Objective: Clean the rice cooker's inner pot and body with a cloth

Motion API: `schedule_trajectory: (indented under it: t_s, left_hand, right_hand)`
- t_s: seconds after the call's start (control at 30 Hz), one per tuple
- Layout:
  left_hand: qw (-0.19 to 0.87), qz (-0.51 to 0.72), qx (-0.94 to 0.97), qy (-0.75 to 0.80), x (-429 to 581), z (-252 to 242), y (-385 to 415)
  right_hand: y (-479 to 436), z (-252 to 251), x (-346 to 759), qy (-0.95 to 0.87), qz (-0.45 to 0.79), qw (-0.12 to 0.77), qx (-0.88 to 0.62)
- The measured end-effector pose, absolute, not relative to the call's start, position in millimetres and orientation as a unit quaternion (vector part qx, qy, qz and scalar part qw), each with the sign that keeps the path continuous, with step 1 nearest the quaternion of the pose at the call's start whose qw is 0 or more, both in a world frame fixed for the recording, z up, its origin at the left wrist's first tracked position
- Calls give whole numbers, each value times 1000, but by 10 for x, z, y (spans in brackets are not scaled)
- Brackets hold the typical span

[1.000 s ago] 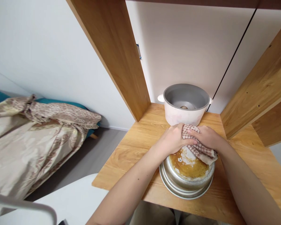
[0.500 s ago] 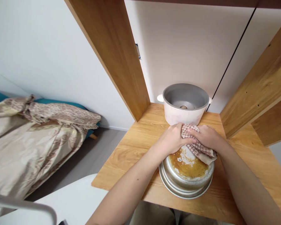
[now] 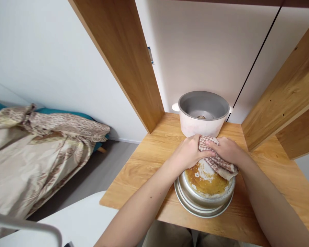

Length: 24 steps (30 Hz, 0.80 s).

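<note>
A metal pot (image 3: 203, 199) lies upside down on the wooden table (image 3: 149, 161), its base stained brown and white. A checked brown-and-white cloth (image 3: 217, 159) rests on the far part of that base. My left hand (image 3: 189, 152) curls over the pot's far left edge and grips the cloth's left end. My right hand (image 3: 228, 151) lies on top of the cloth with fingers bent, pressing it down onto the pot.
A white cooker body (image 3: 202, 115) with a grey inside stands just behind my hands. Wooden shelf boards (image 3: 123, 58) rise at left and right. A bed with a patterned cover (image 3: 36, 151) is at the left, a white chair (image 3: 74, 223) below.
The hands, cloth and pot hold almost the same place. The view has shifted slightly.
</note>
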<state>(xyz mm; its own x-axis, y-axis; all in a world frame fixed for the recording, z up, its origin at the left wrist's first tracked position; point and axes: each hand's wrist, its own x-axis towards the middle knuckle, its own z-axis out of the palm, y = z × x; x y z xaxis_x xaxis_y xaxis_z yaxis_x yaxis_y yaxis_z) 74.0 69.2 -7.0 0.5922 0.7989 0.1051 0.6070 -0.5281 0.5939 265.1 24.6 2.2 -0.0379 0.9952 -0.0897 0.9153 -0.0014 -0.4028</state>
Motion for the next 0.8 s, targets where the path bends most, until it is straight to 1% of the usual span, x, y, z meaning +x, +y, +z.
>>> schedule_trajectory:
  t_s: [0.1,0.27,0.43,0.6,0.8]
  left_hand:
    - [261,183,852,415,742,-61,686]
    - [254,184,852,420,740,-48,680]
    - [254,188,850,422,735,-50,680]
    - [253,188,845,431,744,-36,670]
    - [254,186,846,430,741,-40,682]
  right_hand:
    - [246,32,2647,-695,186,103,-687]
    - [242,47,2620,-680,133,52,-719]
    - [224,57,2582,-667,132,43,-732]
    - [223,62,2578,-663,100,9,-742]
    - [221,25,2610,-677,135,37,-723]
